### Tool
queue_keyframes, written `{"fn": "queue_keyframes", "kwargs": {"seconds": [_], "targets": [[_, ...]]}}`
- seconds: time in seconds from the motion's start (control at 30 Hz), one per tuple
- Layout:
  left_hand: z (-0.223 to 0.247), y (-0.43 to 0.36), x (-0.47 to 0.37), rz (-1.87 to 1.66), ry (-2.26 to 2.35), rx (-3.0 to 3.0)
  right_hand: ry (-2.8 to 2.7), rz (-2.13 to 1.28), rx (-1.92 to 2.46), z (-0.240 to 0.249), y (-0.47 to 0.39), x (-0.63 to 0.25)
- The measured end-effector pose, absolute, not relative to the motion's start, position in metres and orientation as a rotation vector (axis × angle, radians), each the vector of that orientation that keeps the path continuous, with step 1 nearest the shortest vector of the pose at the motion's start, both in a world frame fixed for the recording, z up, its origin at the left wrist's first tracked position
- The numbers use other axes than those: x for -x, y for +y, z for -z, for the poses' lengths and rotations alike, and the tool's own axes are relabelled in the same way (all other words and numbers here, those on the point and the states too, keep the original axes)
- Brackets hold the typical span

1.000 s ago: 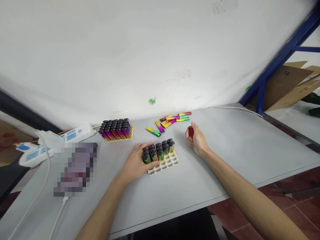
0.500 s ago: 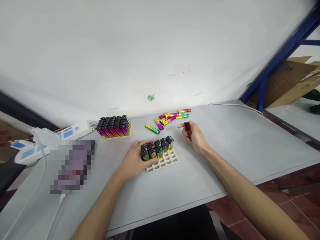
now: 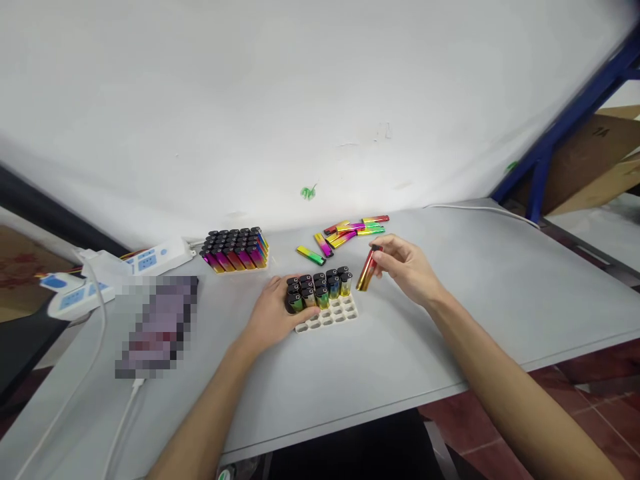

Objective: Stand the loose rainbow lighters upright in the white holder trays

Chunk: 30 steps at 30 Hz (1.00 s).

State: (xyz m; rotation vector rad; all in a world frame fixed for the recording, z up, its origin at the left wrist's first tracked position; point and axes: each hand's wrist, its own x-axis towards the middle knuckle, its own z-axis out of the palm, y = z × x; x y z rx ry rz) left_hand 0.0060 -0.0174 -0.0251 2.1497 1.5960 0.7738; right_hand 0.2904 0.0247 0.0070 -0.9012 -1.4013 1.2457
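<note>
My right hand (image 3: pixel 405 267) pinches a red and gold lighter (image 3: pixel 367 270) by its black top, with the gold end pointing down, just right of the white tray. My left hand (image 3: pixel 275 313) is wrapped round the left side of the lighters standing in the white tray (image 3: pixel 327 321), its thumb across their front. Several black-topped lighters (image 3: pixel 334 287) stand upright in the tray's back rows; the front slots hold nothing. Behind the tray, shiny multicoloured lighters (image 3: pixel 345 235) lie in a loose pile, a yellow-green one (image 3: pixel 311 255) nearest.
A full block of upright lighters (image 3: pixel 235 252) stands at the back left. Further left are a white power strip (image 3: pixel 150 260), a blurred-out phone-like object (image 3: pixel 160 323) and white cables (image 3: pixel 120 427). A white wall (image 3: pixel 310 100) rises behind the table (image 3: pixel 340 393); cardboard boxes (image 3: pixel 580 160) are beyond the right end.
My right hand has turned the lighter so its red and gold body now shows and slants down toward the tray. My left hand stays at the tray; the view has shifted slightly.
</note>
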Motion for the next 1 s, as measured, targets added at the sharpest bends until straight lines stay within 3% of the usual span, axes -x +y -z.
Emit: {"fn": "queue_keyframes", "kwargs": {"seconds": [0.17,0.4,0.6,1.0], "targets": [[0.025,-0.015,-0.007,-0.790,1.635,-2.154,-1.536,-1.130,0.858,-0.007,0.006,-0.270],[0.024,-0.016,-0.007,-0.803,1.617,-2.133,-1.840,-0.398,0.909,0.002,-0.014,-0.259],[0.024,-0.014,-0.008,-0.783,1.595,-2.152,-2.072,-0.326,0.799,0.012,-0.013,-0.254],[0.026,-0.014,-0.003,-0.762,1.577,-2.175,-2.086,0.139,0.868,0.009,-0.007,-0.258]]}}
